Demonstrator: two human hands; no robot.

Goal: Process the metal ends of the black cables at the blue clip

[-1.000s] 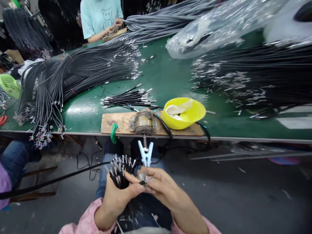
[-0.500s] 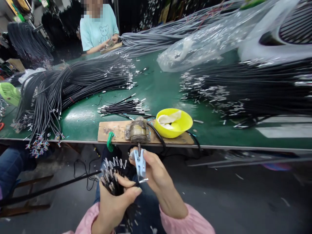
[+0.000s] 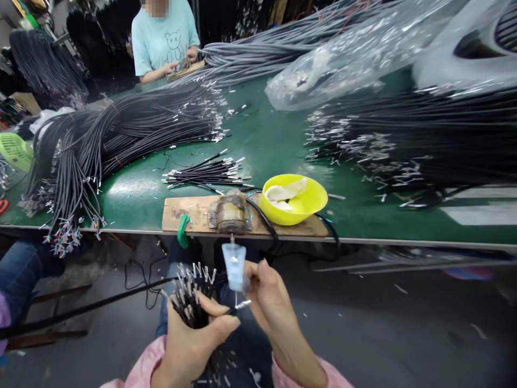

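My left hand (image 3: 194, 334) is closed round a bundle of short black cables (image 3: 189, 302) with silvery ends pointing up. Its thumb and forefinger pinch one cable, whose silvery end (image 3: 243, 305) sticks out to the right. A thin strand runs from there up to a pale blue clothespin (image 3: 234, 267), which looks blurred. The clothespin hangs on the shaft of a small worn motor (image 3: 231, 214) at the table edge. Just right of the clothespin, my right hand (image 3: 270, 296) has its fingers loosely curled and thumb apart, with nothing visible in them.
The motor sits on a wooden board (image 3: 194, 207) with a green clamp (image 3: 183, 231) and a yellow bowl (image 3: 319, 202). Short cables (image 3: 205, 173) lie behind it on the green table (image 3: 266, 134). Long black cables (image 3: 424, 140) lie right. A person (image 3: 165, 43) works opposite.
My right hand has let go of the clothespin and moved a little to the right. The clothespin has turned and become blurred. My left hand keeps its grip on the cables.
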